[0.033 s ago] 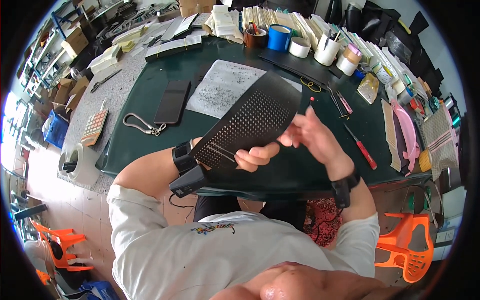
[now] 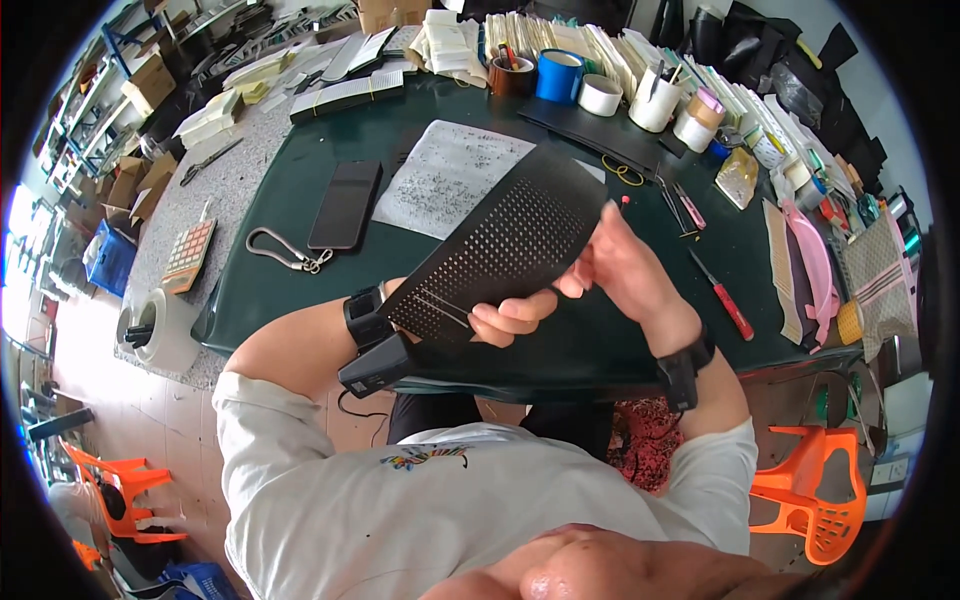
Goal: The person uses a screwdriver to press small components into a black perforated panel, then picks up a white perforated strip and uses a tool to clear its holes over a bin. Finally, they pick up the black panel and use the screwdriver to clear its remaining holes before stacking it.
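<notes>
A black perforated sheet point(image 2: 510, 235), thin and flexible-looking, is held tilted above the table, with rows of small holes and a few slits at its lower left end. My left hand point(image 2: 513, 317) grips its near edge; the fingertips curl over the front, while the palm and thumb are hidden behind it. By the sheet's right edge, my right hand point(image 2: 630, 265) has its thumb raised along the edge and its fingers half bent, apart from the thumb. Some of its fingertips meet or pass behind the edge; I cannot tell which. Below the sheet lies a speckled white paper point(image 2: 430, 190).
On the dark green tabletop point(image 2: 290, 205) are a black phone point(image 2: 345, 205) with a strap, a red-handled knife point(image 2: 733, 310), tweezers point(image 2: 672, 203) and a yellow rubber band point(image 2: 625, 172). Tape rolls point(image 2: 558, 76) and cups line the back. A calculator point(image 2: 188, 253) lies left.
My right hand has shifted slightly, its thumb coming lower and closer to the sheet's right edge. My left hand and the sheet stay almost as they were.
</notes>
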Demonstrator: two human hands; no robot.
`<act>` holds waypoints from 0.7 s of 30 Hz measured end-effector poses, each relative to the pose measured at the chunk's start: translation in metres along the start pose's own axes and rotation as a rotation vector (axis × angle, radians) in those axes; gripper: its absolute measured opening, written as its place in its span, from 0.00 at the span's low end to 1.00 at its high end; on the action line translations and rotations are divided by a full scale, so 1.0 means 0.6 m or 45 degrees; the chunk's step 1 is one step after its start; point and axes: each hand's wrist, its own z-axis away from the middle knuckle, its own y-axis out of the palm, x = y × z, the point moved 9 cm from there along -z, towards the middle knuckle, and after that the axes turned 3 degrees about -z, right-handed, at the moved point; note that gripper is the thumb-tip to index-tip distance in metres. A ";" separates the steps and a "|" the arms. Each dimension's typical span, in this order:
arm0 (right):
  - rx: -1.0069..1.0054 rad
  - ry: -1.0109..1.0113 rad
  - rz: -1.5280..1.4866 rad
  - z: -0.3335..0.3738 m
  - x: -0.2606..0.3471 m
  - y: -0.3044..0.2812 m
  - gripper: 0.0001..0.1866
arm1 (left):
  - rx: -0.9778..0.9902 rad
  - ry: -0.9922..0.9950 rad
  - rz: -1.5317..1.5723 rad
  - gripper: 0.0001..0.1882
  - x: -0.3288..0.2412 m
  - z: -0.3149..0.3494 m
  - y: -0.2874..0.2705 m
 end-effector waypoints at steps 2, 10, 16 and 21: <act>-0.095 -0.077 0.130 -0.037 0.028 0.018 0.18 | 0.082 -0.019 0.157 0.27 0.009 0.012 -0.014; -0.401 -0.468 0.598 -0.089 0.114 0.013 0.12 | -0.489 0.432 -0.116 0.24 -0.119 0.100 -0.069; -0.481 -0.335 0.681 -0.082 0.059 0.001 0.11 | -0.812 0.529 -0.571 0.19 -0.103 0.103 -0.062; -0.489 -0.337 0.704 -0.080 0.061 0.003 0.14 | -0.923 0.455 -0.720 0.17 -0.107 0.119 -0.093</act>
